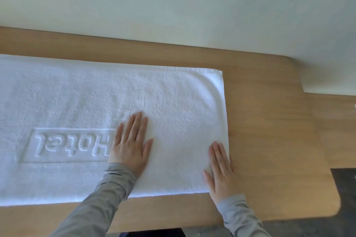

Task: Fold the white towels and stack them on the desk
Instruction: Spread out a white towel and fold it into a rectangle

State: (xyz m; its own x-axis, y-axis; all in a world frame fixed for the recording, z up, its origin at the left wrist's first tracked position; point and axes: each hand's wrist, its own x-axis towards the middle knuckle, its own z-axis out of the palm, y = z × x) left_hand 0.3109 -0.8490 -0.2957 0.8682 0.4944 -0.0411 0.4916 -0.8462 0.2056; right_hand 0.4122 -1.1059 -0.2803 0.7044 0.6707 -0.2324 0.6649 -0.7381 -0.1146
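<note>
Wooden desk (269, 131) bears flat, "Hotel"-embossed white towel (173, 98).

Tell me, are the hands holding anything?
Nothing is held. The left hand and right hand both lie flat, fingers straight, on the white towel: left by the Hotel lettering, right at its right edge.

Free desk (269, 121) right of towel (134, 92) (wall (192, 15) behind)
</note>
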